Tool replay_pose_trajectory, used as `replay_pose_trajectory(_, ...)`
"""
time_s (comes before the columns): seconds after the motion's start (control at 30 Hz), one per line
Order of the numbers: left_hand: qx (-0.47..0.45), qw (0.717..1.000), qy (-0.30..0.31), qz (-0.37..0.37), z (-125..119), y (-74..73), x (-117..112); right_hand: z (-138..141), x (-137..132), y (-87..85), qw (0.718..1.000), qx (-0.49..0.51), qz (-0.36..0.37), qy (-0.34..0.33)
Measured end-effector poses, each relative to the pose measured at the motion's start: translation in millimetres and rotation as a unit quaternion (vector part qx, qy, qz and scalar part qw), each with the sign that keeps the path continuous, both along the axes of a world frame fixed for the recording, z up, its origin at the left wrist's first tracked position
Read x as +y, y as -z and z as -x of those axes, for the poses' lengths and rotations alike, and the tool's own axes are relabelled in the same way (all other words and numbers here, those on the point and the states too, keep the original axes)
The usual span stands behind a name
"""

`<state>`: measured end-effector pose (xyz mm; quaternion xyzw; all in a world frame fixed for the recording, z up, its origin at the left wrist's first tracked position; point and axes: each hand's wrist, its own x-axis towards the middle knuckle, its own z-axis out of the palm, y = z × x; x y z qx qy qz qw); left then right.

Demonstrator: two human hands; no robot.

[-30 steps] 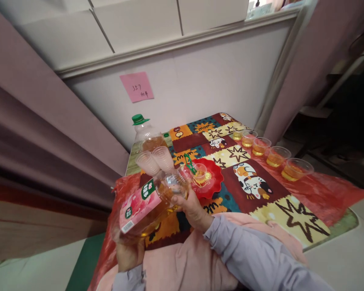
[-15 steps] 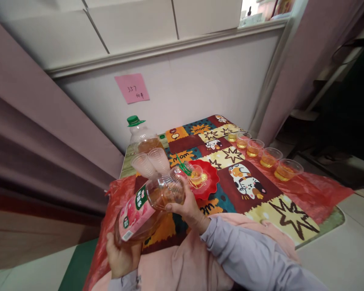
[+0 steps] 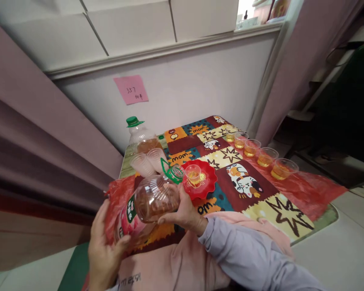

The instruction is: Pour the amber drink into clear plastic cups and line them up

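Observation:
I hold a large clear bottle (image 3: 151,198) of amber drink, tilted with its open neck and green ring toward a red plate (image 3: 206,186). My right hand (image 3: 183,212) grips the bottle's upper body. My left hand (image 3: 104,252) supports its base by the pink label. On the plate stands a small clear cup (image 3: 193,173) with a little amber liquid; the bottle's mouth is just left of it.
A row of several filled clear cups (image 3: 262,157) lines the table's right side on a colourful patterned cloth (image 3: 248,182). A second bottle with a green cap (image 3: 139,135) and two stacked empty cups (image 3: 148,161) stand at the back left. Curtains hang left.
The bottle has tipped back toward level and its neck rose away from the cup. My left hand slid along the bottle's base. The view shifted slightly.

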<state>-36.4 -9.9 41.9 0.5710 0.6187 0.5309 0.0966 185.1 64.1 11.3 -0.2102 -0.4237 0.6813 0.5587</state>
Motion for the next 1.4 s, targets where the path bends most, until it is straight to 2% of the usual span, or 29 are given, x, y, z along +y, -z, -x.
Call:
replay_pose_trajectory(0.07,0.074,0.995,0.055,0.034,1,-5.4,5,0,-2,2.1,1.0,-0.011,-0.01,0.002)
replay_pose_trajectory(0.13,0.117,0.987,0.081,0.077,-1,-4.8,11,0,-3,3.9,1.0,-0.025,-0.015,0.01)
replay_pose_trajectory(0.27,0.174,0.982,0.037,0.062,-5,5.5,17,1,-1,4.8,0.999,-0.027,-0.02,0.009)
replay_pose_trajectory(0.43,0.198,0.978,0.032,0.053,-5,10.3,16,-2,1,-0.2,0.999,-0.033,-0.025,-0.008)
replay_pose_trajectory(0.5,0.213,0.975,0.033,0.047,-5,9.9,15,-13,1,-3.6,0.997,-0.071,-0.025,-0.019)
replay_pose_trajectory(0.57,0.232,0.971,0.037,0.041,-7,9.8,16,-31,0,-7.6,0.987,-0.153,-0.043,-0.022)
replay_pose_trajectory(0.63,0.247,0.967,0.042,0.036,-8,10.2,16,-57,1,-12.3,0.96,-0.265,-0.092,-0.008)
replay_pose_trajectory(0.7,0.256,0.965,0.045,0.029,-9,11.1,16,-85,4,-17.7,0.923,-0.358,-0.133,0.041)
replay_pose_trajectory(0.8,0.249,0.967,0.047,0.021,-10,12.9,17,-121,15,-26.6,0.875,-0.45,-0.149,0.097)
replay_pose_trajectory(0.93,0.236,0.971,0.05,0.012,-13,14.9,17,-147,40,-35.0,0.792,-0.555,-0.179,0.177)
replay_pose_trajectory(1.07,0.224,0.973,0.062,0.003,-16,15.6,16,-144,66,-31.3,0.719,-0.625,-0.235,0.192)
replay_pose_trajectory(1.2,0.193,0.979,0.06,0.001,-14,19.4,15,-128,81,-25.1,0.665,-0.692,-0.24,0.143)
replay_pose_trajectory(1.27,0.184,0.981,0.054,-0.008,-10,23.3,16,-121,84,-26.6,0.646,-0.719,-0.226,0.12)
replay_pose_trajectory(1.4,0.205,0.977,0.05,-0.035,-3,29.6,17,-109,87,-36.8,0.628,-0.744,-0.212,0.09)
